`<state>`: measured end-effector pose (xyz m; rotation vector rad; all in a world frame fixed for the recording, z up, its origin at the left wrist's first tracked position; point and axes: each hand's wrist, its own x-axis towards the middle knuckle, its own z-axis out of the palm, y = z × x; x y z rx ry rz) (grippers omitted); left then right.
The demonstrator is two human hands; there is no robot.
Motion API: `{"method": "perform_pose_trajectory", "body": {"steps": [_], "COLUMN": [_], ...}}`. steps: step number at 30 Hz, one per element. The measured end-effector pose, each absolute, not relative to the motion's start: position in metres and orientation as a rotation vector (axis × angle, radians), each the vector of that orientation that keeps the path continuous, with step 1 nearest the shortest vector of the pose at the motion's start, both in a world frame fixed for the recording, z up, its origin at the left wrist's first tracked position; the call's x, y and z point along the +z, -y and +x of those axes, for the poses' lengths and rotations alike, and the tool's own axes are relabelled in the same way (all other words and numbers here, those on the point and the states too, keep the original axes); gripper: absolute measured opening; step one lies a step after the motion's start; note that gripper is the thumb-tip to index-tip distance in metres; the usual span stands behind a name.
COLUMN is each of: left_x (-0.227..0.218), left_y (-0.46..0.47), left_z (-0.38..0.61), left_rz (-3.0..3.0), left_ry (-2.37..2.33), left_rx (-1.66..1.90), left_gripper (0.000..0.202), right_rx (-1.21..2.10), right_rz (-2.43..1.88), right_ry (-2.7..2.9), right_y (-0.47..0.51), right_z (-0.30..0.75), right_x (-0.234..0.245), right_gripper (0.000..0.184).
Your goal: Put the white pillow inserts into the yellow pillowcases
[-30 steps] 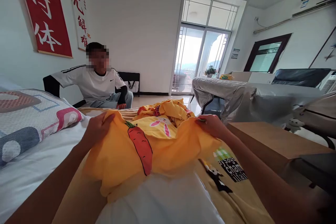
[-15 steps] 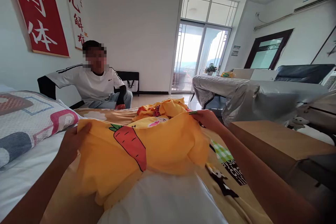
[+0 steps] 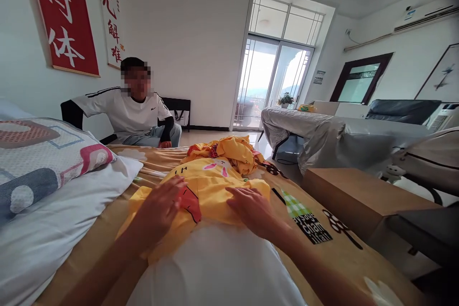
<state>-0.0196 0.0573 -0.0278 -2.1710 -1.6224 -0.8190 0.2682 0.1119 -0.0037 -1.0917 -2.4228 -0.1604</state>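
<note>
An orange garment with a red carrot print (image 3: 211, 196) lies spread over the bed in front of me. My left hand (image 3: 163, 203) rests on its left part, beside the carrot, with fingers stretched out. Flat on the right part is my right hand (image 3: 251, 205), its fingers extended too. Just beyond, more yellow-orange cloth (image 3: 234, 150) with a red and plaid part sits in a crumpled heap. Pink marks and thin dark lines show on the yellow cloth between my hands and the heap. White fabric (image 3: 218, 267) bulges up close to me, partly under the garment's near edge.
A tan patterned bedsheet (image 3: 107, 210) covers the bed. Pillows (image 3: 64, 162) lie at the left. Another person (image 3: 132, 110) sits past the bed's far edge. To the right stand a cardboard box (image 3: 369, 196) and a plastic-covered table (image 3: 322, 134).
The garment, held up stretched by both hands before, has come down onto the bed. My hands have released its corners, moved inward and now lie flat on it.
</note>
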Motion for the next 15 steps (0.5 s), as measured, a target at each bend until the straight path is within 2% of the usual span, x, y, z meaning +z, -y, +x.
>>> {"method": "perform_pose_trajectory", "body": {"steps": [4,8,12,15], "left_x": [-0.073,-0.131,-0.139,-0.134], "left_y": [-0.087,-0.107,-0.093,-0.079], "left_z": [0.010,-0.014,-0.033,-0.039], "left_rz": [-2.415,-2.316,-2.250,-2.182], "left_ry": [1.643,1.670,1.615,1.617], "left_rx": [-0.619,-0.739,-1.029,-1.196], "left_gripper": [0.050,0.048,0.047,0.048], "right_rx": [0.082,0.291,0.316,0.082], "right_rz": [-1.274,-1.514,-1.490,-1.482], "right_ry": [2.392,2.313,2.358,2.355], "right_y": [-0.138,-0.168,-0.161,-0.129], "right_z": [0.265,0.287,0.335,0.379], "right_x": [-0.068,-0.129,-0.156,-0.174], "right_gripper": [0.048,0.050,0.051,0.061]}}
